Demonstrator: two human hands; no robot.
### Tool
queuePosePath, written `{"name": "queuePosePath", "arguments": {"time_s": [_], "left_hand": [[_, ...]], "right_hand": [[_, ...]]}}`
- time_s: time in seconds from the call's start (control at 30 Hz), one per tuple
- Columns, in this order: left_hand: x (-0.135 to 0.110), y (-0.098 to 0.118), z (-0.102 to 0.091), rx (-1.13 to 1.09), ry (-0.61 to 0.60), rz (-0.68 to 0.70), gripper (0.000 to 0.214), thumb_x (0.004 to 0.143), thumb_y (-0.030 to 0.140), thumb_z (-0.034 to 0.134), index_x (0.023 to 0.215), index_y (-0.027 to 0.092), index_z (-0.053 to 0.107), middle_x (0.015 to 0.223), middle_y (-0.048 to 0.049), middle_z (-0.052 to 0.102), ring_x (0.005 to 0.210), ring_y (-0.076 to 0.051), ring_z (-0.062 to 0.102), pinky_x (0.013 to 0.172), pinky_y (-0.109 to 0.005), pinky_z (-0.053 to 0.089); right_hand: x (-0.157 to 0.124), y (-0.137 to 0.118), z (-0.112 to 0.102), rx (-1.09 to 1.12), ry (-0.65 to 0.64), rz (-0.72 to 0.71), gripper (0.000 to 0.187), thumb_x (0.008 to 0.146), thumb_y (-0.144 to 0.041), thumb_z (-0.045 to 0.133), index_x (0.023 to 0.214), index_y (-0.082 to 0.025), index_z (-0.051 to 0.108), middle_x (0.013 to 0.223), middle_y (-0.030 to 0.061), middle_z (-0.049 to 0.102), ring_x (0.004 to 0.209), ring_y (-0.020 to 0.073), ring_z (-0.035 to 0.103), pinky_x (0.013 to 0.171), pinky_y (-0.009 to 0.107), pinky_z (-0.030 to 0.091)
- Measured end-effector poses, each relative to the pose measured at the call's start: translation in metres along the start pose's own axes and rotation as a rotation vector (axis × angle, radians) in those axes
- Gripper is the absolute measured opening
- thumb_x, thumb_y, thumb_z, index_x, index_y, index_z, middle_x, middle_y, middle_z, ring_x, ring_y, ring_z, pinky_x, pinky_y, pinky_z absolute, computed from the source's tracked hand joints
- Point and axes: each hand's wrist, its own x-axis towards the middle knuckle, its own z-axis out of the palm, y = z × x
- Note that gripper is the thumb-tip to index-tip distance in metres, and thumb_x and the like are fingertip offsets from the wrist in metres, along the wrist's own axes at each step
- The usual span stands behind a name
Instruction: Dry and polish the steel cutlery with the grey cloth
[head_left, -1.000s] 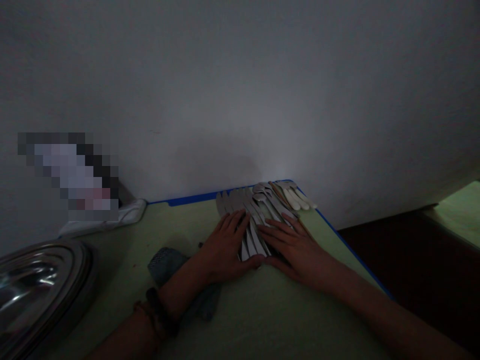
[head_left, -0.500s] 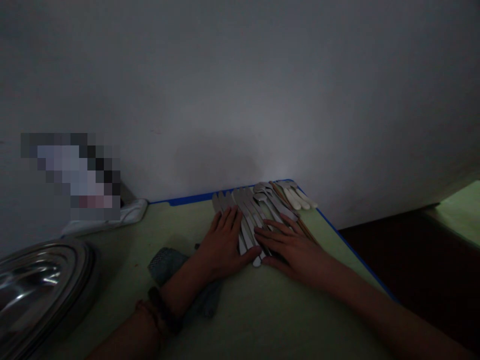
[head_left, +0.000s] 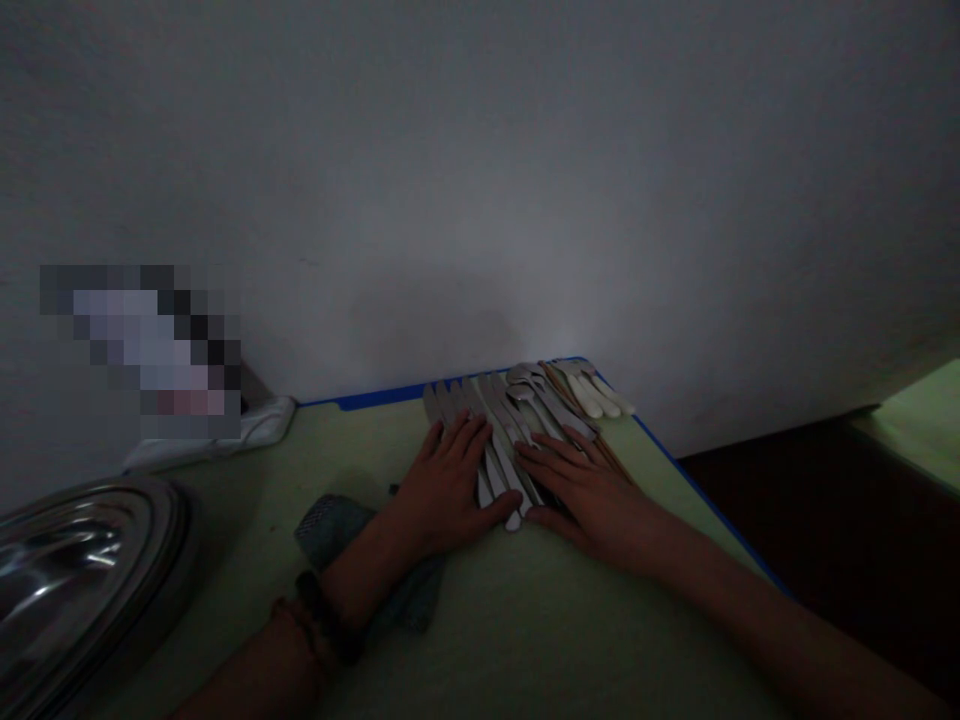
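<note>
My left hand [head_left: 448, 490] lies flat with fingers spread over a row of table knives [head_left: 495, 405], covering part of their handles. Fingers stretched, my right hand [head_left: 592, 495] rests over the right side of the row and the lower ends of some spoons [head_left: 529, 395]. Several knives lie side by side, blades toward the wall. Right of the spoons are wooden chopsticks [head_left: 615, 462] and a few white-handled forks [head_left: 592, 397]. Beneath my left forearm a grey-green cloth [head_left: 330, 525] lies crumpled, partly hidden.
Stacked shiny metal trays or basins [head_left: 82, 570] stand at the left on the pale green tabletop [head_left: 540, 640]. A white object [head_left: 262, 425] sits by the wall [head_left: 450, 200], under a blurred-out patch. The table's blue edge [head_left: 720, 525] drops to a dark floor [head_left: 810, 530] at right.
Both hands have barely shifted. My left fingers have slid slightly to the right over the knives, and the knives look a little more evenly spread.
</note>
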Motion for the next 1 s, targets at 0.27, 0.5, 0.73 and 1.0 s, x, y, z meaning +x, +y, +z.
{"name": "queuePosePath", "arguments": {"time_s": [0.27, 0.5, 0.73, 1.0], "left_hand": [[0.0017, -0.0007, 0.0009, 0.013, -0.004, 0.005, 0.082, 0.081, 0.067, 0.030, 0.138, 0.009, 0.027, 0.146, -0.0155, 0.026, 0.135, -0.029, 0.017, 0.110, -0.049, 0.011], [0.0008, -0.0013, 0.0017, 0.002, 0.004, 0.006, 0.082, 0.082, 0.067, 0.029, 0.139, 0.009, 0.025, 0.147, -0.0151, 0.023, 0.137, -0.028, 0.011, 0.110, -0.049, 0.008], [0.0011, -0.0031, 0.0003, -0.013, -0.012, -0.011, 0.078, 0.083, 0.067, 0.025, 0.141, 0.015, 0.021, 0.149, -0.0121, 0.018, 0.137, -0.029, 0.008, 0.110, -0.050, 0.007], [0.0023, -0.0012, 0.0002, -0.019, -0.033, -0.007, 0.077, 0.083, 0.066, 0.025, 0.142, 0.017, 0.021, 0.148, -0.0103, 0.020, 0.137, -0.029, 0.010, 0.110, -0.050, 0.007]], "right_hand": [[-0.0005, -0.0016, 0.0035, -0.013, -0.037, -0.003, 0.045, 0.093, -0.030, 0.030, 0.135, -0.018, 0.034, 0.141, 0.0037, 0.038, 0.134, 0.0184, 0.024, 0.112, 0.046, 0.016], [-0.0011, 0.0011, 0.0040, -0.050, 0.013, 0.021, 0.045, 0.092, -0.033, 0.030, 0.135, -0.021, 0.035, 0.141, 0.0029, 0.038, 0.133, 0.0209, 0.027, 0.110, 0.048, 0.019], [-0.0006, 0.0069, 0.0069, -0.120, 0.086, 0.080, 0.041, 0.092, -0.027, 0.029, 0.127, -0.015, 0.047, 0.132, 0.0078, 0.050, 0.130, 0.0213, 0.033, 0.111, 0.049, 0.013], [-0.0005, 0.0042, 0.0069, -0.107, 0.071, 0.095, 0.041, 0.092, -0.028, 0.029, 0.128, -0.017, 0.045, 0.134, 0.0048, 0.048, 0.130, 0.0196, 0.033, 0.112, 0.047, 0.013]]}}
